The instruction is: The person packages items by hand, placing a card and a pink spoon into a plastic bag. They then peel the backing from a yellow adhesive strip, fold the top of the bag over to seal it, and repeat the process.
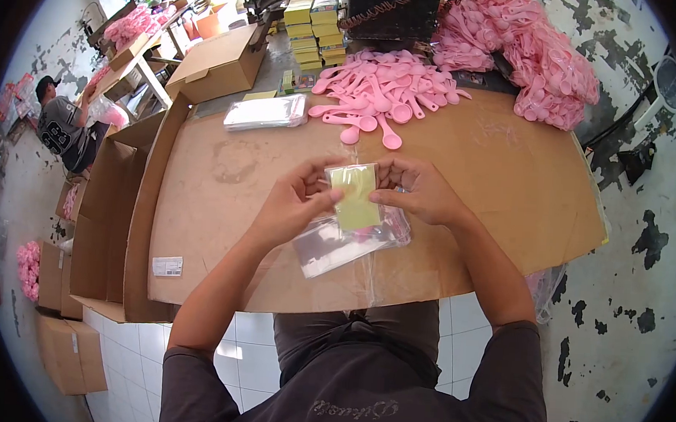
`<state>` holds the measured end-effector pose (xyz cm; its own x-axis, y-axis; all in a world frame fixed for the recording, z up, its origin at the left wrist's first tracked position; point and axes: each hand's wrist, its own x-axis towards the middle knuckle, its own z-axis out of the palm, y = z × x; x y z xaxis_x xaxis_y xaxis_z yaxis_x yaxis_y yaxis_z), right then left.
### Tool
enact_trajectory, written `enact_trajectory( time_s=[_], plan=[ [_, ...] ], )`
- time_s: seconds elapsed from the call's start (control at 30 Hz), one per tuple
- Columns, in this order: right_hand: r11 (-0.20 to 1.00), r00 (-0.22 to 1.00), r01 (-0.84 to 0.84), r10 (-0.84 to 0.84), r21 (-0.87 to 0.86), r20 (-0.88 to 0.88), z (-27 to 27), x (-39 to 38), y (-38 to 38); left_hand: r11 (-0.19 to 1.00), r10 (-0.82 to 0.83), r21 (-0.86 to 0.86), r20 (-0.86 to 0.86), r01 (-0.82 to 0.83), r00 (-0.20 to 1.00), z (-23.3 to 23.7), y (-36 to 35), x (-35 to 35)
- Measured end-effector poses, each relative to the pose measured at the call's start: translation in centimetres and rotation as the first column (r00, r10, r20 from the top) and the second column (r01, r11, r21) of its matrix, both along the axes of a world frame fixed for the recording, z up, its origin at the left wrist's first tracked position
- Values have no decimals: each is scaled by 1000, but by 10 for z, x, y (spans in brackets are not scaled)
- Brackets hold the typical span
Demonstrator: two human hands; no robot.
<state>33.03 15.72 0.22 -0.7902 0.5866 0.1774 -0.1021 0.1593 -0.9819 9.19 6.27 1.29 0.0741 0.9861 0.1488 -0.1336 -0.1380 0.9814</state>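
Observation:
Between my hands is a yellow-green card [356, 204], with clear plastic showing around its top edge like a bag. My left hand [306, 196] pinches its left side, thumb across the front. On the opposite edge, the thumb and fingers of my right hand [420, 191] are closed. Beneath the card, clear plastic bags [326, 250] lie loosely stacked on the cardboard tabletop [501, 198]. A small patch of pink shows by the card's lower right corner. Beyond my hands is a heap of pink plastic spoons [384, 90].
A bundle of clear bags [267, 112] lies at the back left, near stacked yellow cards [312, 28]. Large bags of pink spoons [533, 57] fill the back right. An open cardboard box [113, 220] adjoins the table's left edge. A person [63, 124] sits farther left.

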Motion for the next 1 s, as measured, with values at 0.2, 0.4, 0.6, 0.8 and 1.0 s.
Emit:
enact_trajectory(
  time_s=[0.2,0.4,0.6,0.8,1.0],
  plan=[
    [925,956,140,-219,355,195,22,30,16,962,274,37,-108,-272,955,-6,-37,-62],
    [733,756,132,-510,668,410,15,84,37,892,428,36,256,-451,867,10,-51,-71],
    [848,750,132,-424,514,507,2,90,47,997,68,60,-659,-38,749,-1,-21,-10],
    [897,827,225,-382,380,413,1,90,52,963,162,249,-840,103,519,-31,14,21],
    [977,962,214,-214,15,169,20,72,29,999,34,-9,-634,-51,772,-24,9,19]
  ],
)
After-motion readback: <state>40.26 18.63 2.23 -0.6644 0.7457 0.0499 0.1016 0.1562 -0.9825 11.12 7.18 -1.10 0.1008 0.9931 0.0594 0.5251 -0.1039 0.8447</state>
